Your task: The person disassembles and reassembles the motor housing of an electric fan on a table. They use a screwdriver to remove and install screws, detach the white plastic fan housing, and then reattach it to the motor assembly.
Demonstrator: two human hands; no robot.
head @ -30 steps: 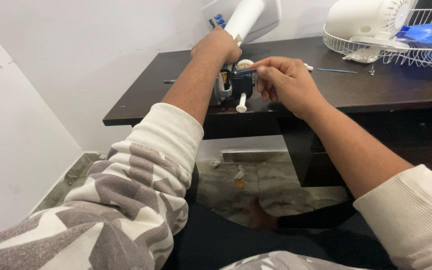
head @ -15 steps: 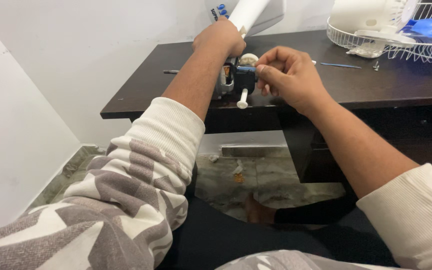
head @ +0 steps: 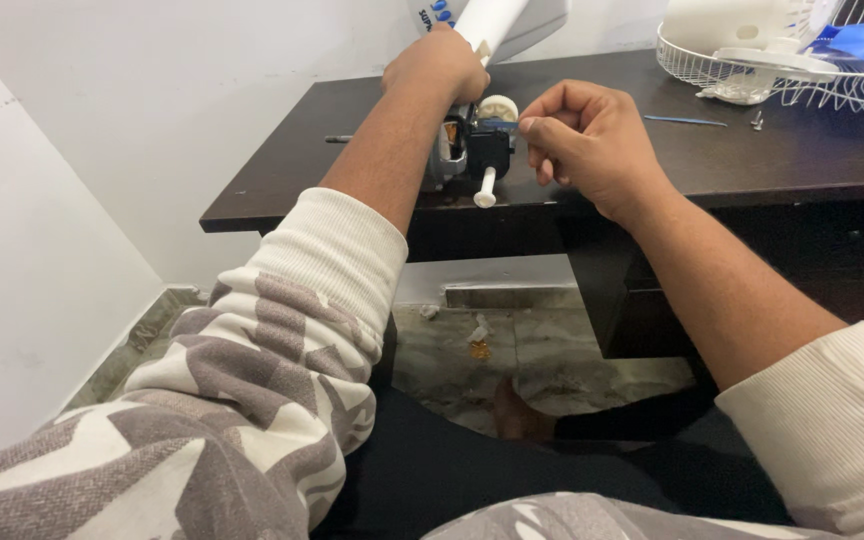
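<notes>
A small fan motor (head: 472, 150) with a black gear housing and a white knob pointing down sits at the front edge of a dark wooden table (head: 352, 130). My left hand (head: 439, 62) is closed over the top of the motor body, below a white fan stand (head: 492, 20). To the right of the motor, my right hand (head: 582, 135) pinches a thin blue-handled tool whose tip reaches the motor's top. Most of the tool is hidden inside the fist.
A white wire fan guard (head: 802, 80) with a white fan part and something blue lies at the table's back right. A thin rod (head: 687, 120) and a small screw (head: 757, 120) lie on the table near it. A white wall stands on the left, stone floor below.
The view has shifted slightly, so the table sits higher in the frame. Both hands stay at the motor; my right hand has closed tighter on the tool.
</notes>
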